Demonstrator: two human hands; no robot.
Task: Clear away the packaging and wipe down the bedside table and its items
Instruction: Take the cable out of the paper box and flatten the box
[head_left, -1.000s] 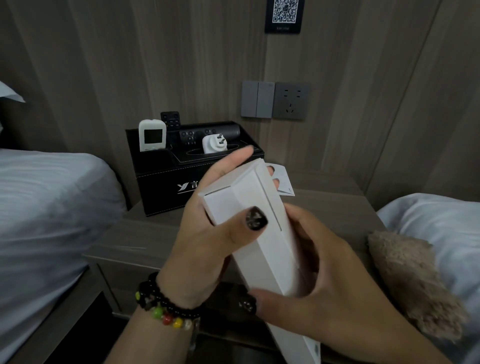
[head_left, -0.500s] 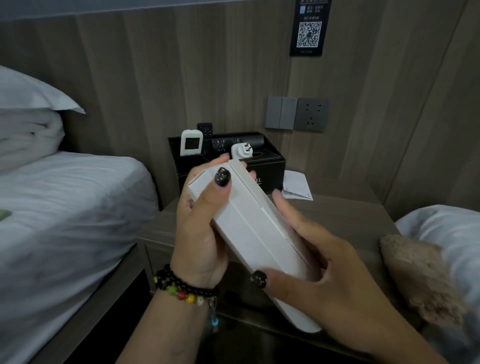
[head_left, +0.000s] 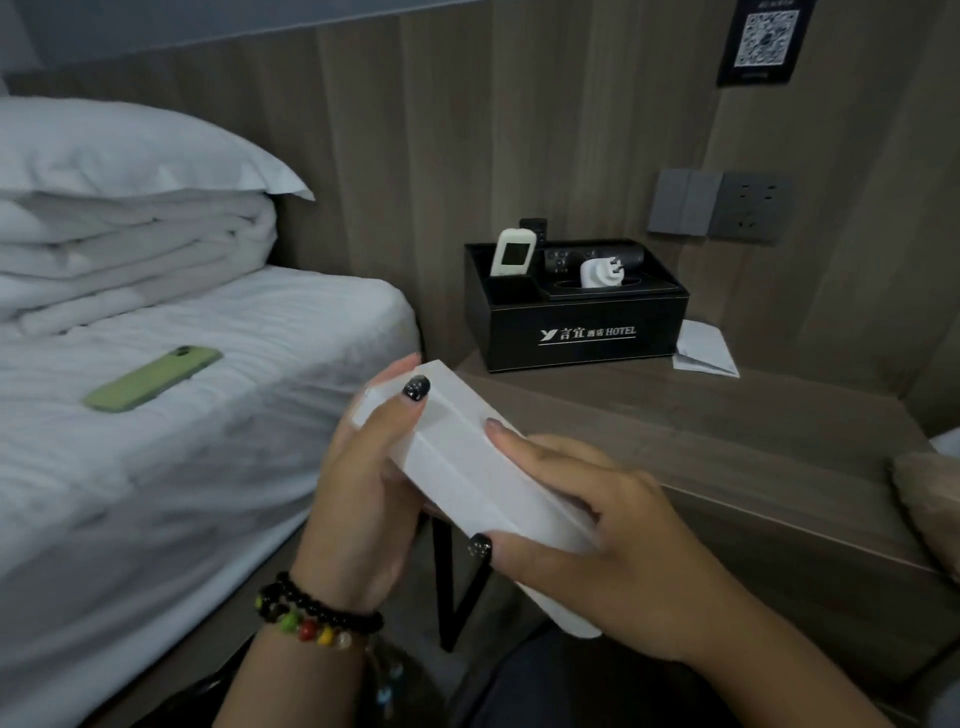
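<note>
**Desk:** What are the hands doing, low in the centre of the frame?

**Photographer:** Both are gripping one long white cardboard box (head_left: 478, 486), held in the air in front of the bedside table (head_left: 701, 431) and not touching it. The left hand (head_left: 363, 499), with a beaded bracelet (head_left: 317, 618) at the wrist, is wrapping the far end, its thumb lying across the top face. The right hand (head_left: 618, 561) is clasping the near end, fingers curling over the top and thumb pressing the side.

**Desk:** How is the box likely to be handling?

**Photographer:** Judging by the look, it is light, stiff and smooth, so probably a little slippery, and it may dent if squeezed. Whether it is holding anything I cannot tell. Taking it by the long side edges, as now, looks the safest hold.

**Desk:** And further out?

**Photographer:** Right of centre, a black hotel organiser tray (head_left: 582, 332) is sitting at the back of the table, carrying a white remote (head_left: 513, 253), a dark remote (head_left: 592, 255) and a white plug adapter (head_left: 600, 271). A folded white paper (head_left: 706, 349) is lying just beside the tray's right end. At the left of the frame, a green phone (head_left: 153, 378) is resting on the white bed (head_left: 208, 467), with folded bedding (head_left: 130, 249) and a pillow (head_left: 135, 150) stacked at upper left.
</note>
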